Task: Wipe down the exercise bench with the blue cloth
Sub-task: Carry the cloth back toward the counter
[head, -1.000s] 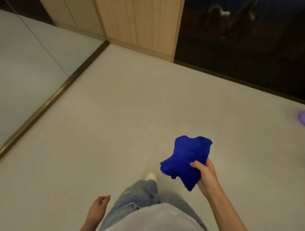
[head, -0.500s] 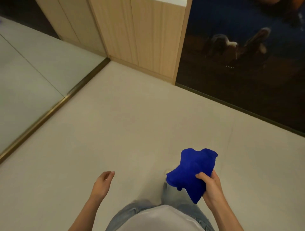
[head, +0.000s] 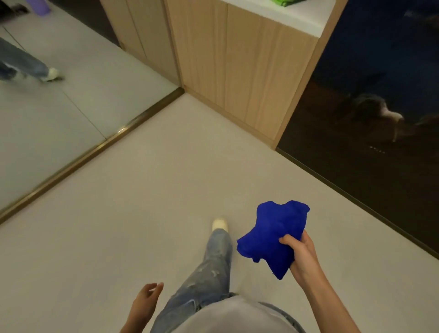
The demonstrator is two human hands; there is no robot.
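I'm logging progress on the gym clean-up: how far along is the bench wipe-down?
Done: the blue cloth is picked up, bunched in the right hand. In hand: walking across the floor, left hand empty. Left: all the wiping; no bench is in view.

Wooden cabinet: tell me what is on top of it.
The wooden cabinet has a white top bearing something green, cut off by the frame edge; the rest lies out of view.

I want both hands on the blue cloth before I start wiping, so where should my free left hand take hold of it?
Probably the loose upper flap of the blue cloth, coming in from the left. The right hand pinches only its lower right part, so the top stands free and spread toward the open left hand.
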